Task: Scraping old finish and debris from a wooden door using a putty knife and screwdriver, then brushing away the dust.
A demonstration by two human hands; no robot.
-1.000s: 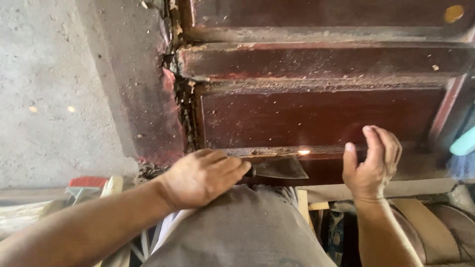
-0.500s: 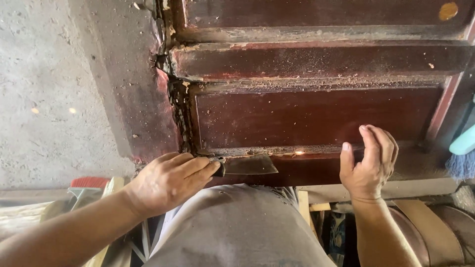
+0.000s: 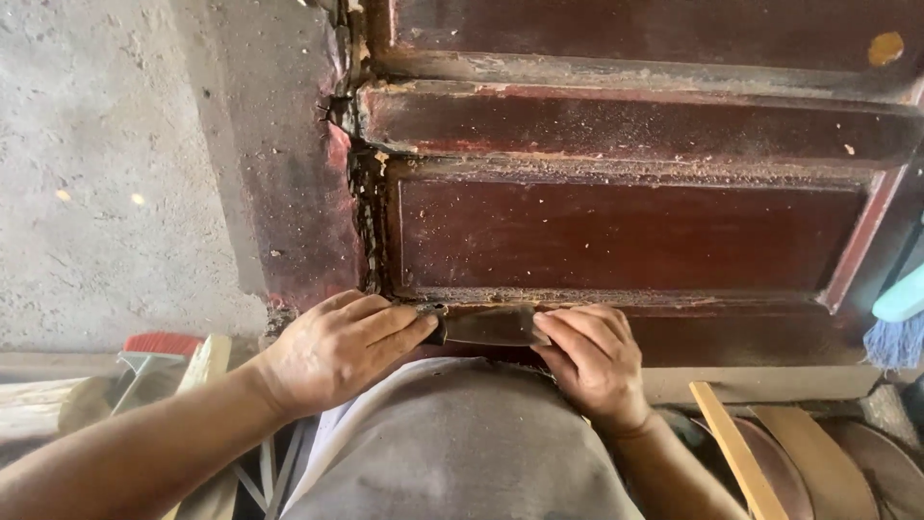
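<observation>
A dark red wooden door (image 3: 626, 231) with dusty, worn panels stands in front of me. My left hand (image 3: 337, 349) grips the dark handle of a flat metal scraper (image 3: 489, 325), whose blade lies against the door's lower rail. My right hand (image 3: 592, 361) rests its fingers on the far end of the blade, pressing it to the wood. Crumbled debris fills the gap between door frame and wall (image 3: 364, 217).
A grey concrete wall (image 3: 106, 164) lies to the left. A red-bristled brush (image 3: 159, 349) and wooden sticks (image 3: 736, 453) sit low by my legs. A light blue broom (image 3: 900, 318) shows at the right edge. My grey trousers (image 3: 462, 443) fill the bottom centre.
My right hand dropped from mid-air at the right and moved left onto the scraper blade. The left hand drew the scraper back to the left along the rail.
</observation>
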